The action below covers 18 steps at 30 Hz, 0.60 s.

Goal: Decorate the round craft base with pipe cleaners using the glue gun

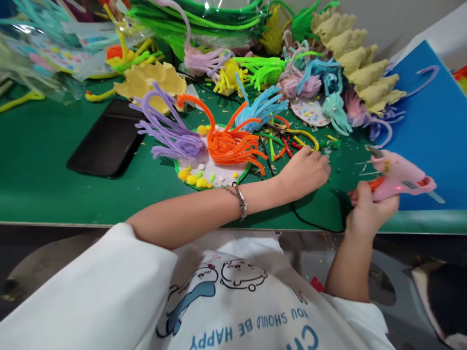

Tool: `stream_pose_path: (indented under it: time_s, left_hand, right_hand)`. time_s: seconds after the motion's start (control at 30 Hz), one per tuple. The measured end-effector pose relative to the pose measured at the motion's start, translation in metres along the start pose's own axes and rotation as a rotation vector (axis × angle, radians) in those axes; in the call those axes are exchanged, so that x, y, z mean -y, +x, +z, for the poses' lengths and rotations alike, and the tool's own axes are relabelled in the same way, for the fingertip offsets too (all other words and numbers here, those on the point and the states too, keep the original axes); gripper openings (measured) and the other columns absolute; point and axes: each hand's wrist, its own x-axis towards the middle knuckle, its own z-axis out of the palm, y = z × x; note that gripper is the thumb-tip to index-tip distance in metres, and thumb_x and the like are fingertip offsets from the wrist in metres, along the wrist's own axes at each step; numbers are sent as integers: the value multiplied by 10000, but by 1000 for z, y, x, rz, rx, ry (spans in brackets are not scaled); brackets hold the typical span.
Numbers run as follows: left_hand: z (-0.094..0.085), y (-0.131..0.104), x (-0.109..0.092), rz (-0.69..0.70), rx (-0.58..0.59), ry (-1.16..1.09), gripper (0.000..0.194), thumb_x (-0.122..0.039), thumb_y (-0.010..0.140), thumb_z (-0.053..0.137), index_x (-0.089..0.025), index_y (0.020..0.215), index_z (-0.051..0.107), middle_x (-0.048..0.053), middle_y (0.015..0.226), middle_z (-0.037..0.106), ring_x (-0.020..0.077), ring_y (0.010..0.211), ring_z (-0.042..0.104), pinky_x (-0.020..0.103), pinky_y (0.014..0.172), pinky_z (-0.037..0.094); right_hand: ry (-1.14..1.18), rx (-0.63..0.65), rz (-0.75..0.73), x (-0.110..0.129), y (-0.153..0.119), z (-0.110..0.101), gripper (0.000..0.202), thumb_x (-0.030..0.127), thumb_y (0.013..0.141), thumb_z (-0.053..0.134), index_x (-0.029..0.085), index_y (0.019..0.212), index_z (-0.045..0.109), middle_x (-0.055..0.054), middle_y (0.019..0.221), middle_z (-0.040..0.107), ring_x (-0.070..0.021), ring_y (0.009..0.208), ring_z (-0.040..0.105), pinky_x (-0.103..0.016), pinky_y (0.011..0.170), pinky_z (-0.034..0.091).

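In my right hand (372,209) is a pink hot glue gun (401,177), its nozzle tilted up to the left and a small orange light glowing on its side. My left hand (308,170) is closed, knuckles up, low over the table beside a yellow pipe cleaner (310,137); whatever its fingers hold is hidden. Under my left forearm's far side lies a white oval board (215,176) edged in green. It carries an orange pipe-cleaner figure (229,146), a purple one (186,146) and yellow pompoms (191,179). A blue pipe-cleaner figure (262,109) touches the orange one from behind.
A black phone (105,146) lies on the green table at left. Behind are torn egg-carton pieces (153,82), bagged green pipe cleaners (219,22) and several pipe-cleaner figures (264,68). A blue board (430,116) is at right. A black cord (314,224) runs near the front edge.
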Motion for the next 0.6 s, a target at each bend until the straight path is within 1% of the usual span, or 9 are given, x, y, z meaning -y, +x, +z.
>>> stream_pose_path:
  time_s: [0.1, 0.2, 0.27, 0.33, 0.43, 0.5, 0.6]
  left_hand:
    - [11, 7, 0, -10, 64, -21, 347, -51, 1005, 375, -89, 990, 720, 140, 1000, 731, 242, 1018, 660, 341, 762, 392]
    - [14, 8, -1, -58, 135, -67, 317, -49, 987, 408, -83, 995, 723, 166, 1052, 717, 243, 1009, 661, 311, 683, 387]
    - [16, 9, -1, -78, 158, -94, 314, -45, 977, 417, -76, 996, 729, 178, 1054, 711, 244, 986, 664, 295, 623, 371]
    - [18, 12, -1, -83, 146, -108, 338, -25, 965, 405, -63, 993, 739, 186, 1016, 712, 245, 952, 668, 289, 589, 364]
    - [21, 18, -4, -111, 97, -118, 376, 11, 940, 389, -57, 982, 756, 186, 958, 720, 244, 898, 671, 288, 565, 363]
    - [21, 23, -6, -130, 71, -119, 387, 24, 928, 390, -62, 974, 765, 183, 942, 727, 241, 875, 667, 283, 562, 364]
    - [17, 26, -11, -143, 75, -113, 371, 25, 916, 413, -66, 968, 768, 184, 945, 732, 236, 857, 659, 271, 564, 361]
  right_hand:
    - [3, 22, -21, 1, -1, 0, 299, 360, 571, 694, 247, 733, 469, 97, 524, 455, -103, 427, 416, -283, 421, 435]
    - [48, 14, -32, 1, -1, 0, 291, 329, 561, 675, 255, 722, 444, 117, 478, 416, -93, 398, 369, -291, 431, 449]
    - [78, 14, -29, 1, -1, 0, 295, 313, 560, 676, 252, 743, 453, 123, 462, 417, -91, 390, 358, -289, 436, 451]
    - [80, 22, -20, 1, -1, 0, 292, 305, 567, 681, 244, 760, 470, 116, 469, 430, -101, 402, 391, -284, 434, 448]
    - [42, 33, -12, -1, -1, -1, 290, 312, 576, 692, 234, 761, 483, 92, 505, 464, -120, 438, 454, -281, 430, 441]
    - [24, 26, -10, -2, 0, -2, 309, 319, 568, 703, 239, 751, 468, 90, 518, 478, -118, 446, 456, -281, 433, 443]
    - [8, 18, -9, -4, 1, -3, 329, 336, 570, 711, 251, 734, 439, 101, 518, 474, -109, 444, 434, -277, 432, 443]
